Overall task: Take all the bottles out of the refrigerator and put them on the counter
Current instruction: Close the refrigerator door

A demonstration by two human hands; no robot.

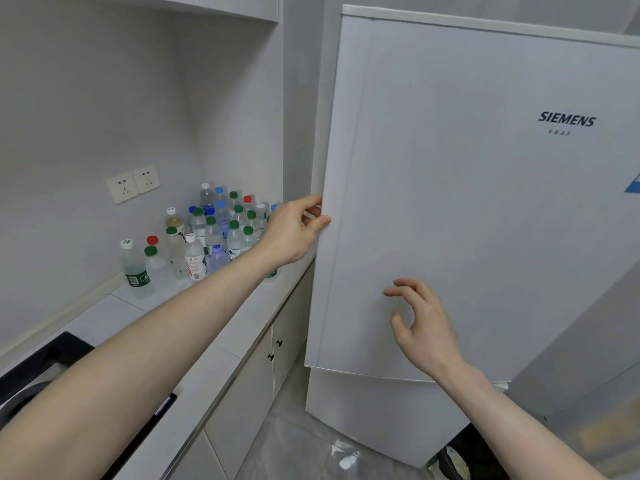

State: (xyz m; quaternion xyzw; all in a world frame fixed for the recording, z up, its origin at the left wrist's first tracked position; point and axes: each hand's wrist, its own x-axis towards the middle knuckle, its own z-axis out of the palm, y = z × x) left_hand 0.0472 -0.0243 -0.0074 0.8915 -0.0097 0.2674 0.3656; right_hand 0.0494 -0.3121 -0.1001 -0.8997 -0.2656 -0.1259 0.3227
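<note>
Head view: my left hand [294,230] is gripping the left edge of the white refrigerator door [467,202], fingers curled behind it, thumb on the front. My right hand [420,323] is hovering before the door, fingers loosely bent, holding nothing. The bottles [214,233] are standing clustered on the counter [242,327], beside the refrigerator.

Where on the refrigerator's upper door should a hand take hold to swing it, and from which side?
Take the upper door by its free vertical edge, coming from the counter side. No handle shows on its flat front. The left hand already pinches that edge, thumb in front; the right hand holds nothing.
</note>
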